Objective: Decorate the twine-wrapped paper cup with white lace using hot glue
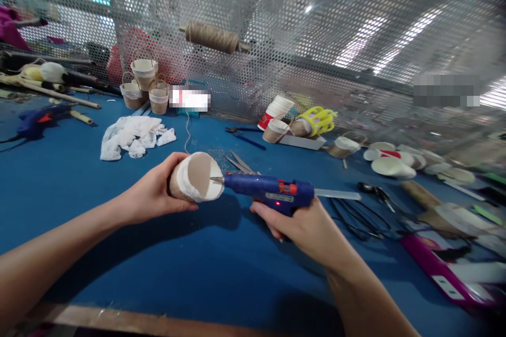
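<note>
My left hand (158, 189) is wrapped round a paper cup (187, 179) covered in twine, with white lace at its rim. The cup is tilted, its mouth turned to the right. In my right hand (296, 218) is a blue hot glue gun (269, 189) with a small red light lit. A clear glue stick (338, 195) pokes out of its back. The metal nozzle (216, 179) is at the cup's mouth; whether it touches the inner wall I cannot tell. Scissors (242, 163) lie behind the gun, partly hidden by it.
White lace pieces (132, 134) lie at the left, with finished little buckets (144, 76) behind. Pliers (249, 136), stacked paper cups (274, 110) and a twine spool (213, 37) are at the back. On the right are black cables (356, 218) and a purple power strip (438, 268). Another glue gun (41, 118) lies far left.
</note>
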`<state>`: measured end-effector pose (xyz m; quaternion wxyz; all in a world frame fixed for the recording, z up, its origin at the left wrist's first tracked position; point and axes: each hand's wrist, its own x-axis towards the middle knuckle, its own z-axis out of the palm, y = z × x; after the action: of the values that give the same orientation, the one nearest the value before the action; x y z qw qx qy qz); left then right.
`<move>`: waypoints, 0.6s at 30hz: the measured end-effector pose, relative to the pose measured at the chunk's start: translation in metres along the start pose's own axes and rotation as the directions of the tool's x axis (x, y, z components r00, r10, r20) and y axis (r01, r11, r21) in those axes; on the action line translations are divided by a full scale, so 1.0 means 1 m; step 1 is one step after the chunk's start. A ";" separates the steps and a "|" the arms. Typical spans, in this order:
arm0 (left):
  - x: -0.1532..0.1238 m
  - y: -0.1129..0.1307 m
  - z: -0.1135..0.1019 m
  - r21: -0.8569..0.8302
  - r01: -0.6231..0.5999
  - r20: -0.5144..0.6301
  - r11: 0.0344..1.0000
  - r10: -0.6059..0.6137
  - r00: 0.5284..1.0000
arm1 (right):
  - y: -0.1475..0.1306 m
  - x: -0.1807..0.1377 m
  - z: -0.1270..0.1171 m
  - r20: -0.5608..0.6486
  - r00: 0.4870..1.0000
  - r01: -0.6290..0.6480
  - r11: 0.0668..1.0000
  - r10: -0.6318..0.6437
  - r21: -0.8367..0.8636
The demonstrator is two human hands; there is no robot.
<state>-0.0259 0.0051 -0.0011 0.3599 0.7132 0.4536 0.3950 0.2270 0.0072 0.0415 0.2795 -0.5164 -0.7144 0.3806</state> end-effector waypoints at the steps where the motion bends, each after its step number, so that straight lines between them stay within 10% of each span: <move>1: 0.000 -0.001 0.000 -0.030 0.004 -0.002 1.000 -0.004 1.000 | 0.001 0.000 0.000 0.017 1.000 0.006 0.997 -0.007 0.077; 8: -0.002 0.004 0.006 -0.304 0.079 0.044 0.949 -0.069 0.997 | 0.006 0.005 0.012 0.121 0.989 -0.146 0.765 0.090 0.628; 18: -0.002 0.010 0.013 -0.364 0.099 0.039 0.926 -0.091 0.995 | 0.007 0.002 0.032 0.256 0.963 -0.252 0.605 0.081 0.755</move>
<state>-0.0117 -0.0024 0.0015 0.5096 0.6153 0.4023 0.4470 0.2048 0.0025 0.0179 0.3676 -0.3678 -0.4500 0.7260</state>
